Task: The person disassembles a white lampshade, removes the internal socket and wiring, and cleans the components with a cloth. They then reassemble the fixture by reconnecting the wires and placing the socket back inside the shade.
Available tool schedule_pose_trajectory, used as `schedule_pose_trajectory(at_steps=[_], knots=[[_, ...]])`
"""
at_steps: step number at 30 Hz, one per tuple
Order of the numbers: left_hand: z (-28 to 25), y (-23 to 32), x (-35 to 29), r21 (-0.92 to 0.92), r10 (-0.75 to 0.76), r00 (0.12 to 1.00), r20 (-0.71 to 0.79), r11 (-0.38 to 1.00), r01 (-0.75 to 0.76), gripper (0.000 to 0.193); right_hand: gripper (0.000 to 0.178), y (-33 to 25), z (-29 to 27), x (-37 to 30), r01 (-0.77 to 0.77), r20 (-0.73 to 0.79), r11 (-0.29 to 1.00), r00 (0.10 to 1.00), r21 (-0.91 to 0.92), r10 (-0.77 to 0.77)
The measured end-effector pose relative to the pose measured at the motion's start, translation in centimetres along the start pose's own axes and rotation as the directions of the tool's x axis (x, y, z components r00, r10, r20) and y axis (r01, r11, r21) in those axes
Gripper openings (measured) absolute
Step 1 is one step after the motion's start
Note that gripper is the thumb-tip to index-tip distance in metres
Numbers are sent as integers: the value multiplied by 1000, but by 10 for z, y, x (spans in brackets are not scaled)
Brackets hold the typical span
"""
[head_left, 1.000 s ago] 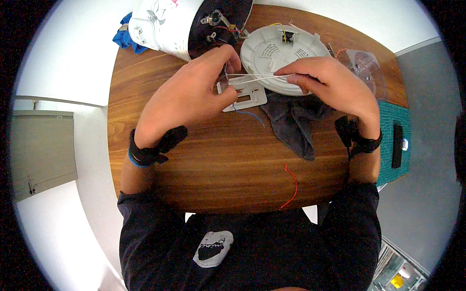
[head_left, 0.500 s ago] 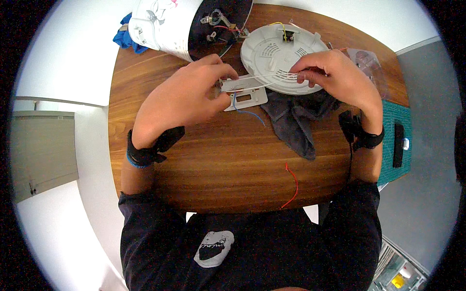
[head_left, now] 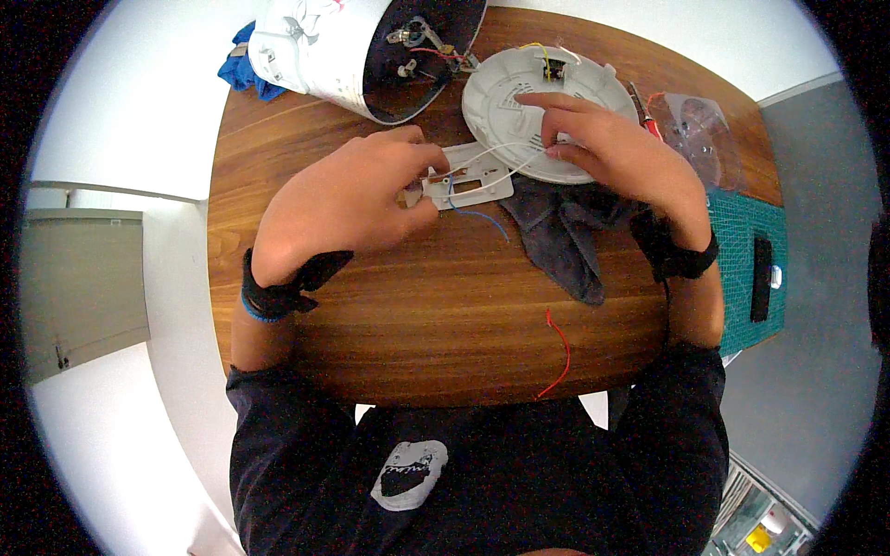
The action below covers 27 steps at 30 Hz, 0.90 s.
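Note:
My left hand (head_left: 352,190) curls its fingers and thumb around the left end of a flat white panel (head_left: 496,192) with a rectangular cutout. A thin blue wire (head_left: 482,217) trails from the panel onto the wood. White wires (head_left: 505,145) loop from beside my left fingers to my right hand (head_left: 616,153). My right thumb and a finger pinch their ends, with the index finger stretched out over the round grey-white base (head_left: 496,116). This vented base carries a small dark part with a yellow wire (head_left: 533,46) at its far edge.
A white cylindrical appliance housing (head_left: 311,56) lies on its side at far left, wiring inside. A dark grey cloth (head_left: 565,241) lies below the base. Red-handled pliers (head_left: 650,120), a clear plastic piece (head_left: 700,139) and a green cutting mat (head_left: 742,269) sit right; a red wire (head_left: 566,357) lies near.
My right hand has shifted slightly left, its index finger now extended. The white wires have gone from nearly straight to a slack loop. My left hand has barely moved.

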<state>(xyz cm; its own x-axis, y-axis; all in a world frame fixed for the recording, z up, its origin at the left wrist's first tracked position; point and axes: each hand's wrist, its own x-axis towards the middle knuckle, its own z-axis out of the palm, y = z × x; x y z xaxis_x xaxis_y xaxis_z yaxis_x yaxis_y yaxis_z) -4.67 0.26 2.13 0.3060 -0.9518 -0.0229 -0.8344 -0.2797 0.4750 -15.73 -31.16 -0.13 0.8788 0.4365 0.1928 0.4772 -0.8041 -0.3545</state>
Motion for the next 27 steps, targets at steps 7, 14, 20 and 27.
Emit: schedule_pose_trajectory(at_steps=[7, 14, 20, 27], knots=[[-2, 2, -2, -10, -13, 1000, 13, 1000, 14, 34, 20, -3, 0, 1, -65, 53, 997, 997, 32, 63], [-2, 1, -2, 16, -6, 1000, 30, 1000, 6, 33, 20, -9, -6, 4, -153, 88, 988, 985, 19, 151], [-3, 4, -3, 15, -16, 999, 28, 1000, 15, 34, 22, -9, -3, 6, -122, 49, 993, 991, 1, 122], [-1, 4, -2, 4, 13, 1000, -22, 1000, -13, 35, 28, -1, 12, 1, -14, 58, 1000, 998, -1, 14]])
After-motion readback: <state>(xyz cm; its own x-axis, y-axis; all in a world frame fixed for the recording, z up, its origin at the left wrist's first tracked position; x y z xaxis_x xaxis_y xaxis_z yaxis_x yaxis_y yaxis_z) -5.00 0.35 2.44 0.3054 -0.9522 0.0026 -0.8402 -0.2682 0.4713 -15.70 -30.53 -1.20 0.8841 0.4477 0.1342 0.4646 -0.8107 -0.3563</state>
